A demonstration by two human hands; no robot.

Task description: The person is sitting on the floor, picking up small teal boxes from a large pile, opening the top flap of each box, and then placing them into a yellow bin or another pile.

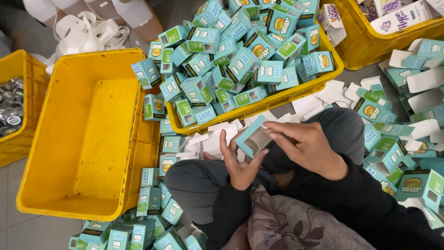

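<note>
Sitting on a grey tiled floor (14,217), a person in dark trousers works over crossed legs, with folded teal cartons strewn on every side. Both hands meet just above the knees on 1 small teal box (252,139), which sits tilted between them with an open end facing up. The left hand (240,164) lies palm up beneath it, fingers spread and curled against the box's lower side; the right hand (303,143) comes in from the right, fingers pressed together along the box's top edge, thumb tucked under. To the left, touching the knee area's scatter of boxes, stands 1 empty yellow crate (88,134), its floor bare and its walls upright. Ahead, a second yellow crate (259,104) is heaped with finished teal boxes, some spilling over its near rim. At the top right corner sits a third yellow crate (365,46) holding white cartons with purple print. A fourth yellow bin (18,111) at the far left holds shiny metal tins. White flat blanks (212,139) lie on the floor just beyond the hands, and more teal boxes and blanks (407,106) crowd the right side. Open floor shows only at the lower left corner.
</note>
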